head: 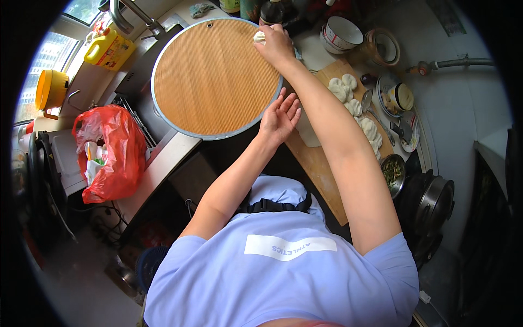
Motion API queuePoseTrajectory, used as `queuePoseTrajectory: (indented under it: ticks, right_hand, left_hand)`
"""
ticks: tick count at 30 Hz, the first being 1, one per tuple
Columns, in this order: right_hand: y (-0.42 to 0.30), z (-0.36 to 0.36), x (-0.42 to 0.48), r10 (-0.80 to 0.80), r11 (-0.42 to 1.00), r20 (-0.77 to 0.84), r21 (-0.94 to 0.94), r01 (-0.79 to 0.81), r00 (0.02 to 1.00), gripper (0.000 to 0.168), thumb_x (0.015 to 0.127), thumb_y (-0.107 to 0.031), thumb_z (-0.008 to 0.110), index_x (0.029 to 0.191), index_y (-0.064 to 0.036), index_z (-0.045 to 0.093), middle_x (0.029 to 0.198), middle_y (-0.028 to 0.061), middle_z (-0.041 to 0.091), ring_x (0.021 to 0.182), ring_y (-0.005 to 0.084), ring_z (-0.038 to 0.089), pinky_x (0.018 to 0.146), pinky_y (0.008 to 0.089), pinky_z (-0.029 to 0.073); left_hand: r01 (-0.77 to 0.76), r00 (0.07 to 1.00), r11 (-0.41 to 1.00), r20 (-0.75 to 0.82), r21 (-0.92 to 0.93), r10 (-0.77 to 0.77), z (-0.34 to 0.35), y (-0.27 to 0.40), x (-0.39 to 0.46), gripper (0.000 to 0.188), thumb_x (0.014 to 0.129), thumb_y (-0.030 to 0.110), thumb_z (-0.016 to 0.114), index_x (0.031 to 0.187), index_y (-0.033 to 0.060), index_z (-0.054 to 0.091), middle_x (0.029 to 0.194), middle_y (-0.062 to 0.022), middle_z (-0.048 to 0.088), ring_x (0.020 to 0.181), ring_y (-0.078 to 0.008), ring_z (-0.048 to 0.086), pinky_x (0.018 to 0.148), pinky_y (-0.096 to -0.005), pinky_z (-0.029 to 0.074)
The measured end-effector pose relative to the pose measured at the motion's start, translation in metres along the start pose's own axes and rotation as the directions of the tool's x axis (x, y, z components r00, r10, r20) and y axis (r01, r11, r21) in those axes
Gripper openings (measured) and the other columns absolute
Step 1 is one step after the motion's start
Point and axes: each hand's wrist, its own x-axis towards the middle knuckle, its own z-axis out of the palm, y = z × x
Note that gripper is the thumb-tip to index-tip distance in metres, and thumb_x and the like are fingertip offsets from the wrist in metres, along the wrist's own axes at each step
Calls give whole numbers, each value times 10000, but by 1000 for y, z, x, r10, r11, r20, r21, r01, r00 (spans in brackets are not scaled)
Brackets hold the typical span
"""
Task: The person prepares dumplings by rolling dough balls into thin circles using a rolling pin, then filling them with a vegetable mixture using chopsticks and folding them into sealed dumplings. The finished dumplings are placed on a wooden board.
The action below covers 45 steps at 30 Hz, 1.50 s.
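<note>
At the far right rim of a round bamboo tray (212, 81), my right hand (278, 45) pinches a small white dough dumpling (259, 37) between thumb and fingers. Whether the dumpling touches the tray cannot be seen. My left hand (280, 118) is palm up at the tray's near right rim, fingers spread and nothing in it. Beyond my right forearm, several pieces of white dough (345, 88) lie along a wooden board (314, 163). A steel bowl of chopped green filling (392, 173) stands beside the board, partly hidden by my arm.
The tray sits over a sink, below the faucet (151, 26). A red plastic bag (116, 155) and a yellow jug (108, 49) are on the left. Stacked bowls (341, 34), a spoon (382, 120) and a steel pot (435, 200) are on the right.
</note>
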Motion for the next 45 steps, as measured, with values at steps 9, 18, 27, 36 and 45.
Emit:
queuePoseTrajectory:
  ticks: [9, 18, 27, 36, 45]
  right_hand:
    - [4, 16, 23, -8, 999, 83, -37, 11, 997, 522, 764, -233, 812, 1226, -85, 619, 1276, 203, 560, 1205, 403, 532, 1003, 451, 486]
    - [37, -55, -36, -14, 956, -183, 287, 67, 983, 607, 805, -192, 789, 1344, -46, 553, 1321, 164, 568, 1145, 287, 608, 958, 372, 511]
    - [113, -121, -276, 577, 650, -34, 625, -433, 816, 345, 924, -94, 679, 1243, 19, 613, 1180, 131, 666, 993, 177, 655, 811, 305, 558]
    - [120, -158, -418, 815, 462, -55, 662, -590, 577, 244, 960, -91, 642, 1175, 24, 656, 1029, 45, 696, 913, 95, 635, 825, 231, 505]
    - [139, -153, -468, 807, 556, -177, 549, -624, 564, 210, 946, -110, 663, 1125, 0, 679, 1031, 116, 729, 938, 173, 695, 812, 295, 539]
  left_hand:
    - [10, 1000, 1000, 1, 18, -11, 5, -2, -2, 354, 1039, 226, 500, 1392, 251, 516, 1206, -25, 655, 1071, -183, 636, 931, -366, 528]
    - [11, 999, 999, -49, 44, -9, -3, -3, 2, 316, 999, 126, 535, 1307, 182, 578, 1228, -37, 668, 1060, -197, 658, 932, -382, 546]
    - [147, 986, 968, -109, 204, -127, -20, -29, 14, 311, 1002, 105, 517, 1311, 135, 541, 1155, -60, 687, 1005, -210, 677, 892, -376, 563]
    - [-694, 453, -300, 721, 654, 524, 50, 28, 71, 289, 871, 51, 672, 1150, 33, 598, 1000, -55, 652, 910, -194, 624, 823, -331, 504]
    - [-671, 487, -382, 767, 635, 418, 92, 45, 63, 350, 923, 90, 672, 1252, 19, 575, 1098, -78, 660, 952, -175, 640, 783, -278, 514]
